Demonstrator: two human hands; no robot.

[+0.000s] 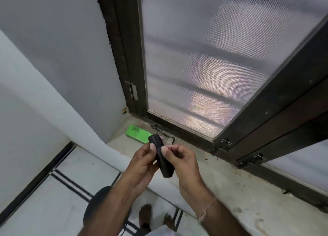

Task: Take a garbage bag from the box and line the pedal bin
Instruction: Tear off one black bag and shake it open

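Note:
A black roll of garbage bags point(161, 157) is held upright and a little tilted above the window sill. My left hand point(142, 163) grips its left side from behind. The thumb and fingers of my right hand point(179, 157) pinch its right edge near the top. A bright green box point(137, 133) with a barcode lies flat on the sill, just behind the roll and in the corner by the wall. The round dark lid of the pedal bin point(96, 205) shows on the floor below my left forearm, mostly hidden by the arm.
The stone window sill point(221, 186) runs along a dark-framed window with a mesh screen point(204, 67). An opened window leaf point(276, 115) juts inward on the right. White walls close the left side. My bare feet stand on the tiled floor point(58, 191).

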